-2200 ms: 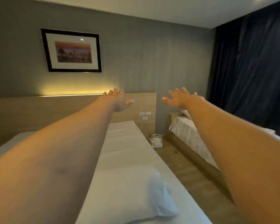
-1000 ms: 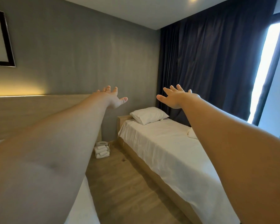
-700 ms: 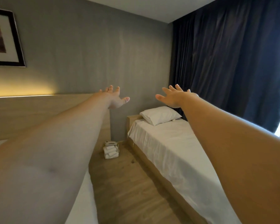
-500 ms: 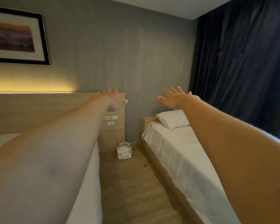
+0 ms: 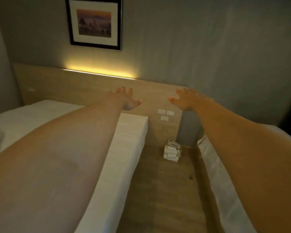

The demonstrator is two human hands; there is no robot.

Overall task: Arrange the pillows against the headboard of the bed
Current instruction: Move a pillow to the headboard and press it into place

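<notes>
Your left hand [image 5: 126,100] and right hand [image 5: 186,100]: fingers spread, grasping nothing | both raised before the light wooden headboard [image 5: 84,88] | white-sheeted bed [image 5: 129,132] below your left arm

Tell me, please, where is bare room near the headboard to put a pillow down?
The sheet of the left bed under the headboard lies bare, up to its right edge. The floor strip between the beds is open too, but crowded by folded towels near the wall.

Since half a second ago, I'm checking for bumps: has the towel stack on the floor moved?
No. The towel stack still sits on the floor at the foot of the headboard end panel, below the wall sockets; only the camera turned.
</notes>
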